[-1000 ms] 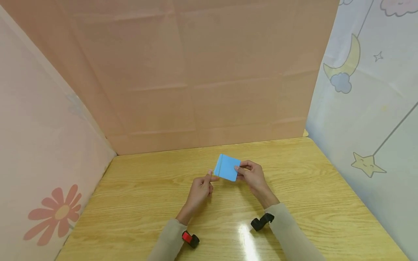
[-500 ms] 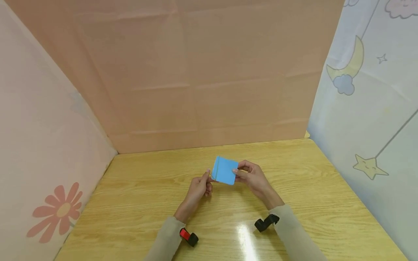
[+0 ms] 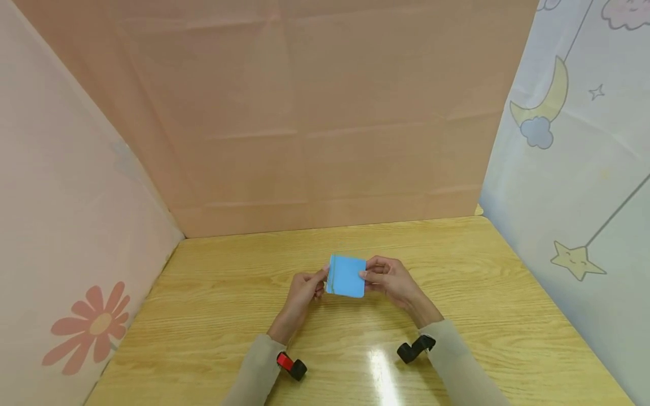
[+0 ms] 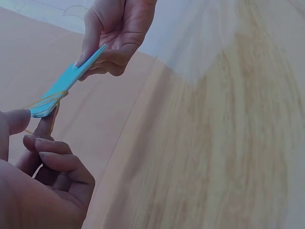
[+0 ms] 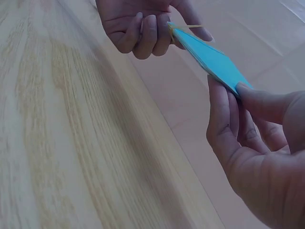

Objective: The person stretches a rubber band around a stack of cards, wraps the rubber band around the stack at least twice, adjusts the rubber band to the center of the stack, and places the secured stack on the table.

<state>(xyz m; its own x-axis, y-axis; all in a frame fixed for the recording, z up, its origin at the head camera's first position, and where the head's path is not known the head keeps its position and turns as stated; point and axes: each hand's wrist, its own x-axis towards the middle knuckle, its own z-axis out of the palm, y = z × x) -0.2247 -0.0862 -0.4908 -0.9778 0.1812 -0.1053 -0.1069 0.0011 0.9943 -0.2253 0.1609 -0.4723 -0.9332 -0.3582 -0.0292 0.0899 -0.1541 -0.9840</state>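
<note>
A thin stack of square blue cards [image 3: 348, 276] is held up over the table, with a yellowish rubber band [image 4: 47, 99] round its left end. My right hand [image 3: 395, 280] pinches the stack's right edge, thumb on top and fingers beneath. At the opposite edge, my left hand [image 3: 303, 288] has its thumb and index finger at the banded end. From the left wrist view, the band stretches off the cards toward the thumb and index finger, while the other fingers curl in. In the right wrist view the cards [image 5: 214, 64] show several layers edge-on.
The wood-grain table [image 3: 213, 316] runs back to a peach cloth backdrop [image 3: 304, 141]. A pale wall cloth with a flower [image 3: 96, 324] stands left, and one with a moon and star [image 3: 574, 259] stands right. Black straps [image 3: 416, 348] sit at both wrists.
The stack has come slightly toward me and left, turning from tilted to nearly square. My left thumb, raised before, has come down to the stack's left edge.
</note>
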